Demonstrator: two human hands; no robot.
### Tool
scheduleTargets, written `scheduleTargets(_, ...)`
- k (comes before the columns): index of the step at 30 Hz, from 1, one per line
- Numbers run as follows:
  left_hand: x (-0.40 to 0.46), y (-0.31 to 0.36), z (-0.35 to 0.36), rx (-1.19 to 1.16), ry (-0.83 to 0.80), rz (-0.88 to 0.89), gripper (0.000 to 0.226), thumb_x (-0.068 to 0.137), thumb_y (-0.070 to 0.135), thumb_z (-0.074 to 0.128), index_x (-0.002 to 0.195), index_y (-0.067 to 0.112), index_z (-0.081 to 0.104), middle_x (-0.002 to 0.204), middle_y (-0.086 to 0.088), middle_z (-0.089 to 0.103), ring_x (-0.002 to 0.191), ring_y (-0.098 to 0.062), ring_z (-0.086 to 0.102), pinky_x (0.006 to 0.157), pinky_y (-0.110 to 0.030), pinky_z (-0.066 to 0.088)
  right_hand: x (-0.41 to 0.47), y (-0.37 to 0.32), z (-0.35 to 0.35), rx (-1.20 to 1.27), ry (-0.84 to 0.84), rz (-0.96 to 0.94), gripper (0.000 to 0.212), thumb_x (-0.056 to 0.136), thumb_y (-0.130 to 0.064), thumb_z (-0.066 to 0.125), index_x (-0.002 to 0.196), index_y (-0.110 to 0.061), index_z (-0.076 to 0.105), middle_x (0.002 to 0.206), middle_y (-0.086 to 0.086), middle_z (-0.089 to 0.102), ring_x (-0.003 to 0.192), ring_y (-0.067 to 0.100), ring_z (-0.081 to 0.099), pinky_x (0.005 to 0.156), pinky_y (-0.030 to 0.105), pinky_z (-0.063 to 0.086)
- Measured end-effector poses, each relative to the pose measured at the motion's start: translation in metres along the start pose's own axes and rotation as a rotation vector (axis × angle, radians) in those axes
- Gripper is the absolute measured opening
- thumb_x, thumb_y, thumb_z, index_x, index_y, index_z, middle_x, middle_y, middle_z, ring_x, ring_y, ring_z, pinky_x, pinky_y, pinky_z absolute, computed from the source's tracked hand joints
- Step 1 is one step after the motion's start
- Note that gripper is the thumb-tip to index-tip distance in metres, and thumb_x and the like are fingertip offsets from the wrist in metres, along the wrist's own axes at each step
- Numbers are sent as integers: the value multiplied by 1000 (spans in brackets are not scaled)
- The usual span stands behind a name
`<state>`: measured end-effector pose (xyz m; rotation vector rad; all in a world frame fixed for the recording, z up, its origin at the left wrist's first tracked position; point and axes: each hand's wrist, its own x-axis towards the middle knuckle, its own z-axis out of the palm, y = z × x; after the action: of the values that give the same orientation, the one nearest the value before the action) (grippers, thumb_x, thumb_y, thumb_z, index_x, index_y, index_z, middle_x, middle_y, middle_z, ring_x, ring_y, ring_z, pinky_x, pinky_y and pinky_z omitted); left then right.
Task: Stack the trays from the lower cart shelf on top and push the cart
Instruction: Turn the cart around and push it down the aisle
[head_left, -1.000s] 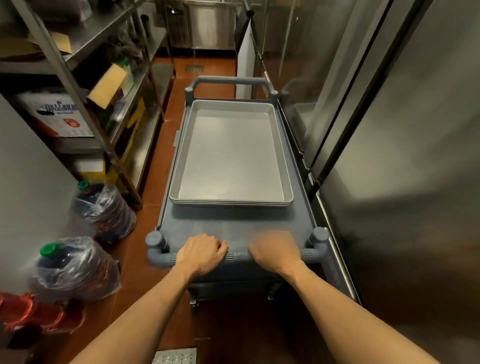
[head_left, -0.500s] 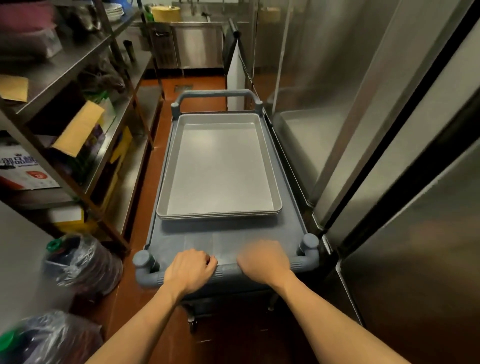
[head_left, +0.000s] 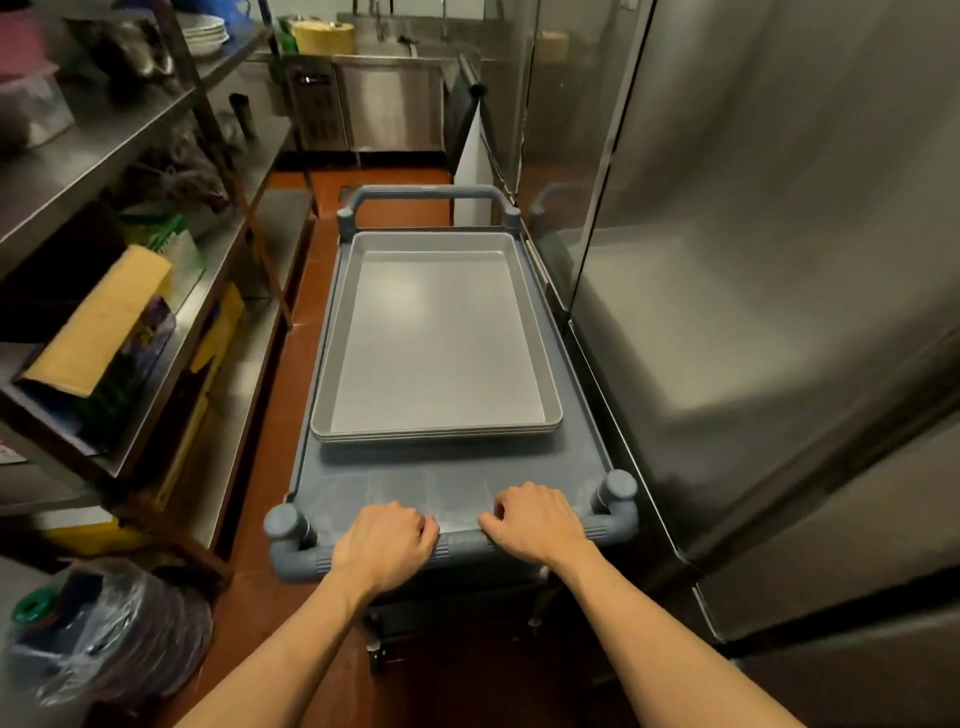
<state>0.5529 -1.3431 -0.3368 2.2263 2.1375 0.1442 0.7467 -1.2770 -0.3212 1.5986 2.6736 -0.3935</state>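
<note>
Left hand (head_left: 385, 545): gripping the cart handle (head_left: 460, 545), grip clamped for steering.
Right hand (head_left: 537, 522): clamping the same handle, sharing the push.
Trays (head_left: 436, 343): sitting stacked on the cart (head_left: 582, 457) top.

Both forearms extend forward toward 12 o'clock, bare and nearly straight. The left hand (head_left: 385, 543) and right hand (head_left: 537, 522) sit palm-down, side by side, fingers curled closed over the cart handle (head_left: 460, 544).

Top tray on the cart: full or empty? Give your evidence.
Empty: the top tray shows a bare metal floor from rim to rim, nothing lying in it.
</note>
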Motion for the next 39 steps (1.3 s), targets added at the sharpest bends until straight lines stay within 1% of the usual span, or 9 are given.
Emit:
scheduleTargets(6, 59, -11, -3, 3, -7, 20, 52, 90, 37, 39, 58, 1, 59, 63, -18, 67, 56, -32, 61, 56, -37, 42, 63, 17, -11, -7, -29, 44, 47, 73, -48, 39, 63, -9, 64, 58, 11, 61, 55, 32, 53, 54, 32, 39)
scheduleTargets(12, 98, -13, -3, -31, -13, -16, 52, 92, 36, 41, 54, 2, 56, 58, -17, 65, 51, -32, 58, 54, -37, 41, 102, 35, -20, -3, -39, 53, 46, 71, -48, 38, 56, -9, 57, 48, 6, 46, 49, 29, 46, 51, 31, 34)
scheduleTargets(16, 110, -11, -7, 54, -78, -22, 48, 82, 32, 54, 45, 2, 55, 46, -13, 60, 38, -28, 54, 42, -31, 39, 115, 44, -20, 11, -40, 20, 46, 73, -51, 37, 58, -13, 58, 54, 6, 52, 52, 28, 48, 54, 32, 36)
scheduleTargets(19, 115, -12, -6, 110, -22, -33, 46, 73, 30, 63, 39, 3, 50, 38, -11, 55, 30, -24, 48, 35, -26, 35, 122, 48, -20, 19, -68, 0, 46, 76, -50, 38, 62, -12, 60, 59, 7, 56, 56, 29, 51, 56, 33, 39)
scheduleTargets(22, 118, -13, -5, 68, -57, -40, 47, 82, 33, 53, 45, 4, 52, 47, -12, 61, 38, -27, 54, 43, -32, 42, 124, 48, -21, 44, -85, -6, 42, 76, -49, 38, 59, -14, 54, 60, 7, 54, 57, 30, 50, 57, 34, 39)
scheduleTargets(25, 118, -12, -3, 27, -17, -27, 51, 91, 37, 41, 53, 7, 57, 60, -13, 68, 52, -31, 61, 53, -37, 43, 124, 48, -23, 46, -90, -6, 41, 74, -48, 38, 54, -14, 47, 54, 5, 50, 53, 29, 47, 55, 33, 35)
scheduleTargets(31, 115, -10, -4, 46, 14, -13, 55, 95, 41, 34, 62, 8, 63, 70, -14, 71, 64, -34, 65, 59, -39, 44, 121, 46, -25, 50, -96, -1, 40, 73, -45, 40, 54, -12, 50, 56, 8, 52, 54, 33, 46, 56, 32, 34)
scheduleTargets(35, 110, -8, -5, 19, 15, -46, 56, 96, 42, 32, 62, 9, 62, 71, -14, 71, 64, -33, 65, 60, -40, 44, 116, 45, -25, 61, -87, -1, 40, 74, -44, 40, 51, -12, 46, 49, 3, 43, 50, 30, 43, 54, 32, 33)
scheduleTargets(39, 101, -6, -4, -76, -8, -121, 54, 98, 45, 31, 66, 13, 61, 74, -14, 71, 70, -36, 65, 63, -39, 45, 110, 47, -26, 80, -87, -23, 41, 80, -43, 41, 53, -13, 48, 51, 3, 48, 57, 34, 52, 55, 33, 33)
